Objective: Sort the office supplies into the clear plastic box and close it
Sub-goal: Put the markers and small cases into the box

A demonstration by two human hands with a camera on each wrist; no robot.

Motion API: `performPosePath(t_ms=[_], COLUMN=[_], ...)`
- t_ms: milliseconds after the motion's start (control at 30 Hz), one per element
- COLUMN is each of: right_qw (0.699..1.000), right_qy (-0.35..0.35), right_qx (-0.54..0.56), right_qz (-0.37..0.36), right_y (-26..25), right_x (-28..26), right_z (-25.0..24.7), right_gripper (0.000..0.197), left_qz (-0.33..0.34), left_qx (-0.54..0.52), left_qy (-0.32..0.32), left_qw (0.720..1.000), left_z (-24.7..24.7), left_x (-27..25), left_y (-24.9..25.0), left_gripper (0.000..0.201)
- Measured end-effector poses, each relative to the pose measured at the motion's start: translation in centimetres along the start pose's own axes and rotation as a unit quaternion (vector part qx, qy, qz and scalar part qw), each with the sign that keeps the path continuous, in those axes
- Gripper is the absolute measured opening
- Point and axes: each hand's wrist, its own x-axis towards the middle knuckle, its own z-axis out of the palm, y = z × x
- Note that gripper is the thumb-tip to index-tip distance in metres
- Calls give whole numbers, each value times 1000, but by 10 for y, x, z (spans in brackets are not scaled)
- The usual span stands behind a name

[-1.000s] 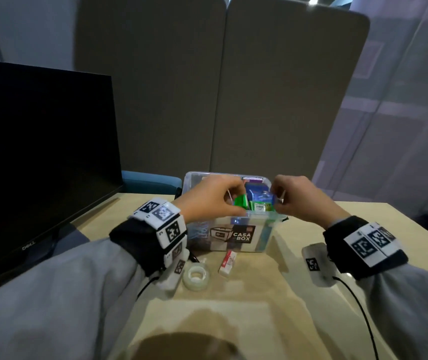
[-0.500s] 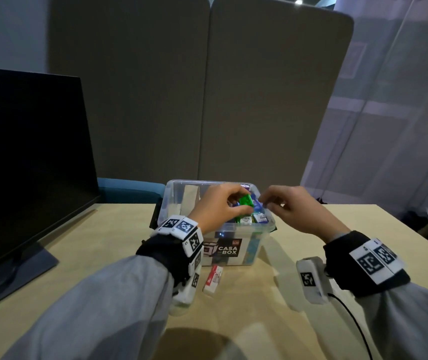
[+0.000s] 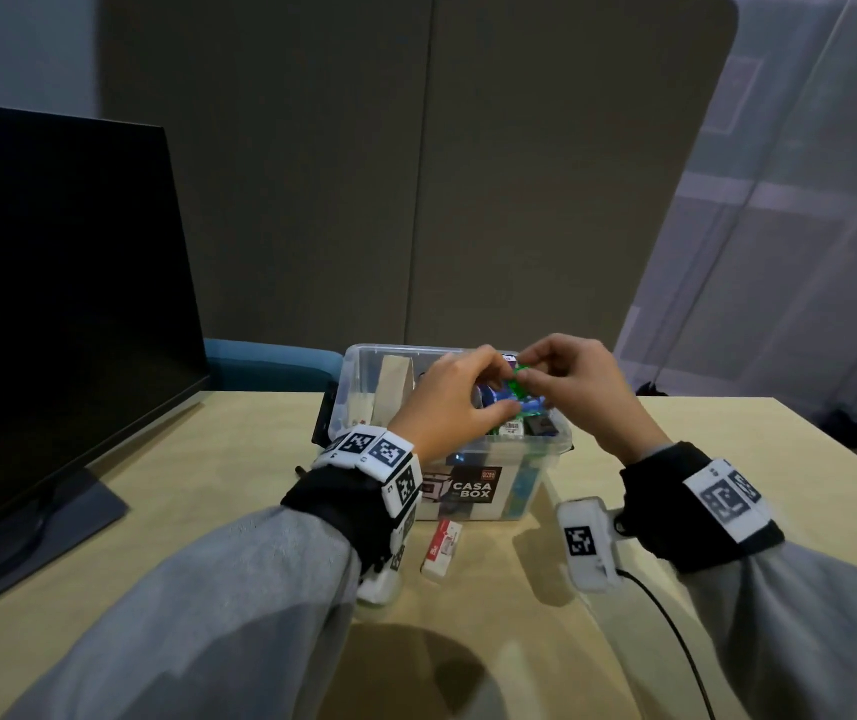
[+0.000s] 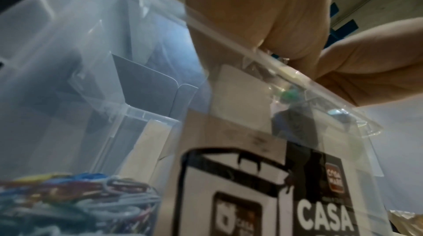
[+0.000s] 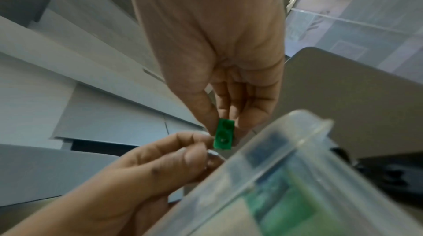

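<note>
Fingers of our right hand (image 5: 219,44) are clamped on a small green clip (image 5: 224,136), thumb on one side and fingertips on the other, and it hangs just above the open clear plastic box (image 3: 545,449), over its right half. From the right wrist the clip's long axis runs straight out from the fingertips toward the box rim, so we judge a short drop would put it in. Our left hand (image 3: 447,402) sits just beside it, fingers curled and pinched together on something small and pale; we cannot tell what it is, or whether it touches the clip. Both hands are about equally near the box, the right one carrying the piece. Inside, coloured paper clips (image 4: 75,191) lie in the left corner. A red-and-white eraser (image 3: 442,548) lies on the desk (image 3: 239,459) just in front of the box. No lid is visible to us, and both hands cover most of the box's contents.
</note>
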Motion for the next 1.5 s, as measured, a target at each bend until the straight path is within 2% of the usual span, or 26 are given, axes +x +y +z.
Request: performPosePath(t_ms=[133,233,300,433,533,633,800,1033,1133,1200,1300,1500], right_qw=[999,1000,1000,990,985,983,978,971,971,971,953,954], right_qy=[19,21,10,-4,18,44,25,21,23,-14,-79,-40], right_qx=[23,17,-24,-139,-170,-180,-207,-237,-236,-231,-267,-281], right_qz=[38,16,-6,-33,-19,-15,-5,21,-9,-56,-118,-102], right_y=[11,13,12,12,11,9,7,3,2,1,3,12], right_x=[1,-1,-3,-3,0,3,-3,-3,-5,-8,-13,-17], right_z=[-9,-12,-11,-3,1,4,7,3,-2,-4,-6,-5], right_gripper=[9,12,13,9,2,5,17,30,26,12,13,10], left_qz=[-52,-76,-84,-90,-90,-98,-110,-109,-113,-116,-114,-100], left_qx=[69,125,157,133,106,80,85,84,57,46,45,124], left_qy=[-27,-66,-89,-109,-110,-110,-123,-111,-114,-116,-120,-132], left_qw=[996,987,980,981,984,986,983,984,985,985,985,978], left_z=[2,2,3,2,2,0,6,1,-1,-2,-1,1], left_x=[3,3,3,3,4,6,6,4,3,2,2,2], left_y=[-1,3,5,1,0,1,-5,2,4,5,5,8], left_gripper=[29,35,41,43,41,39,47,39,39,41,41,38])
